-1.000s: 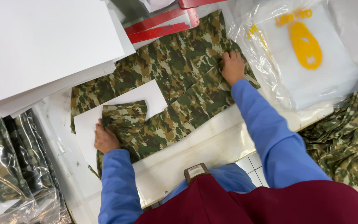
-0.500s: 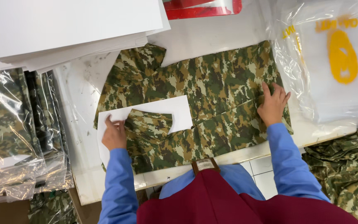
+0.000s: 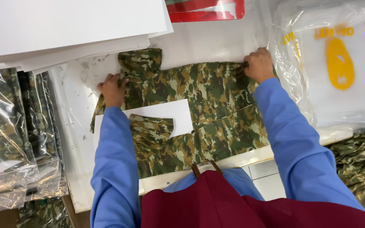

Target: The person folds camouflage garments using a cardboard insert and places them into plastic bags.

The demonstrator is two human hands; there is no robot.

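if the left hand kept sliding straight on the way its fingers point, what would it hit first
The left hand, pressed on the camouflage garment, points up the table. It would likely cross a bare strip of white table, then meet the stack of white boards; depth is uncertain.

Bare table (image 3: 216, 44) lies open beyond the garment (image 3: 199, 90), hemmed by white boards (image 3: 64, 29) and plastic bags (image 3: 339, 63).

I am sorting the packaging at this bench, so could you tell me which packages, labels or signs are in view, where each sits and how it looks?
Clear plastic bags: far right; white contents, yellow oval print.
Bagged camouflage garments: left edge, stacked in glossy clear plastic.
Red-and-white flat item: top centre, partly cut off.
Small tag: near table edge, brown frame, pale centre.
White card sheets: top left, plain stack.
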